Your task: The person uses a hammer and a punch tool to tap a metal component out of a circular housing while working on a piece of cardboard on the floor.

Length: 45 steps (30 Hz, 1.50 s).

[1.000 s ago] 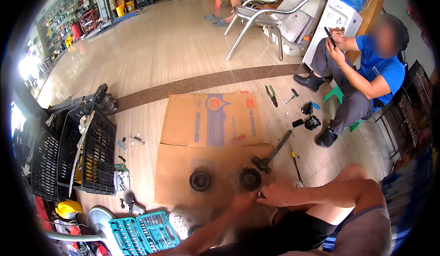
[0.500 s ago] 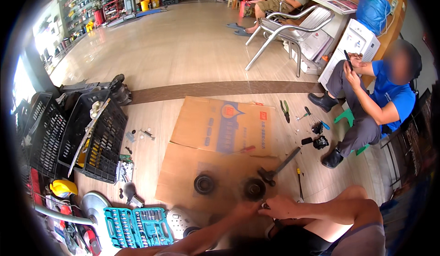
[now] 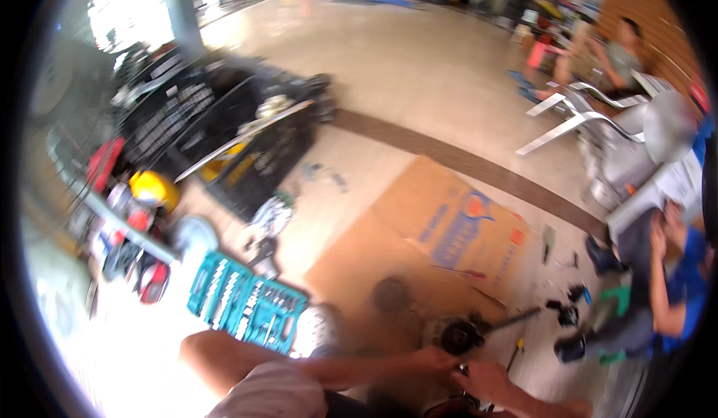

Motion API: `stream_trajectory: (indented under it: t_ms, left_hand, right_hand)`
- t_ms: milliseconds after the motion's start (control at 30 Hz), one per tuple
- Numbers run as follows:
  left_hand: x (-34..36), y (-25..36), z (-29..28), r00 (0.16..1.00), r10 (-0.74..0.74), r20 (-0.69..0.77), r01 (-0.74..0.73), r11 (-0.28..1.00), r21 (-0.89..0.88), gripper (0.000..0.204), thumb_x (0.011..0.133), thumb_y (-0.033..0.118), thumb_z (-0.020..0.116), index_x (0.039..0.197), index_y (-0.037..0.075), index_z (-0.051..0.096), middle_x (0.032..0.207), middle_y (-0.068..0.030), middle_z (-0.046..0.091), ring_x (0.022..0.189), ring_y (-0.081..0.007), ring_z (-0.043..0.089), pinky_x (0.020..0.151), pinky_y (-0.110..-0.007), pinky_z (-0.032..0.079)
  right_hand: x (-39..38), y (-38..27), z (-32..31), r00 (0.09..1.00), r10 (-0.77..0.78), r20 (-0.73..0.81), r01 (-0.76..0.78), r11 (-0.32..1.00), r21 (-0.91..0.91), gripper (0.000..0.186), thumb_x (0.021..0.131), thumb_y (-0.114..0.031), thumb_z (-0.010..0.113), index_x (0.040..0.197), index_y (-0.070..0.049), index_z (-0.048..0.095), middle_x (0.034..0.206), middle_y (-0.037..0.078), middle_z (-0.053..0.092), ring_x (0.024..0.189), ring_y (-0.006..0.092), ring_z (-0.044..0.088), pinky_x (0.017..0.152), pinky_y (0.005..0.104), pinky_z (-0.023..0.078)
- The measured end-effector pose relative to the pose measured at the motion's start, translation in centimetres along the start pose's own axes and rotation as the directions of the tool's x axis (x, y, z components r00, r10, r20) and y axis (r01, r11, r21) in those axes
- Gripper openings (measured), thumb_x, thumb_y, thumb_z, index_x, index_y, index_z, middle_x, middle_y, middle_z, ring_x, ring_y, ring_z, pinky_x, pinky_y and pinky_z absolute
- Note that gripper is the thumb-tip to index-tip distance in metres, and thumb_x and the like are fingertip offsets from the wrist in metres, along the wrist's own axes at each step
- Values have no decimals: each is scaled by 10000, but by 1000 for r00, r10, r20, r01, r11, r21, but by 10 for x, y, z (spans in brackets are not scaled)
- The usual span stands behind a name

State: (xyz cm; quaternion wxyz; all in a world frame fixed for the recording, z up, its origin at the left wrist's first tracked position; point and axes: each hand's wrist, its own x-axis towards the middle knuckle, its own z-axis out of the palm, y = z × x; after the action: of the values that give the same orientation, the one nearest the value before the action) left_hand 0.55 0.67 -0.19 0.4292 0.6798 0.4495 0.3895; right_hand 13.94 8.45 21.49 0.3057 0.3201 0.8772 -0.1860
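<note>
My left hand [image 3: 434, 361] and my right hand [image 3: 488, 383] are close together at the lower middle, fingers curled inward. Something small and dark shows between them, too blurred to name. Just beyond them, a black round ring-shaped part [image 3: 458, 336] lies on the flattened cardboard [image 3: 351, 257]. Farther left on the same sheet is a second dark round part [image 3: 391, 295]. A hammer [image 3: 516, 318] lies beside the nearer part, its handle pointing right. Below my hands, more dark parts are mostly hidden.
An open teal socket set [image 3: 243, 298] lies left of my white shoe [image 3: 317, 330]. Black plastic crates [image 3: 262, 160] stand at far left, near a yellow object [image 3: 155, 190]. A seated person in blue [image 3: 684, 279] is at right. A metal chair [image 3: 576, 115] stands behind.
The view has swung to the left, so the cardboard, crates and people sit farther right and tilted. My hands stay close together near the round part.
</note>
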Motion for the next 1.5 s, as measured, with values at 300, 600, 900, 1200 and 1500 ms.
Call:
stream_trajectory:
  t_ms: [300,600,900,1200,1500]
  left_hand:
    - [3,-5,19,868,454,-201,-325,825,462,195,816,201,648,881,47,549,677,-99,593,616,-317,651,528,-434,515]
    - [16,-27,22,871,457,-182,-334,821,464,134,867,160,612,907,40,570,694,-124,602,598,-318,644,524,-452,528]
    - [16,-46,48,994,96,47,-106,936,334,285,1055,266,421,1104,75,627,942,-187,700,856,-370,709,797,-482,592]
    - [-2,-12,29,936,317,-153,-239,890,387,262,888,276,630,1043,65,607,833,-117,664,707,-319,690,603,-452,570]
    - [-8,14,0,951,292,-102,-198,829,524,198,907,247,624,1029,90,620,820,-102,663,719,-301,687,644,-448,563]
  right_hand:
    - [-3,18,24,907,-319,-276,239,928,-287,287,947,-327,619,1084,-81,675,961,129,694,919,371,652,827,542,500]
    - [24,25,10,573,-645,-505,332,746,-577,302,943,-336,640,983,-44,703,911,186,719,864,417,693,767,508,542]
    - [2,17,28,970,-166,-175,178,983,54,319,994,-357,619,1080,-51,637,1027,223,673,952,424,652,777,537,520]
    - [-1,5,40,985,-45,-169,113,901,419,408,980,-431,615,962,-38,721,806,203,715,807,418,714,720,536,556]
    - [0,17,15,761,-494,-421,239,816,-526,219,844,-212,632,1039,-127,682,912,34,694,1033,252,678,1030,436,446]
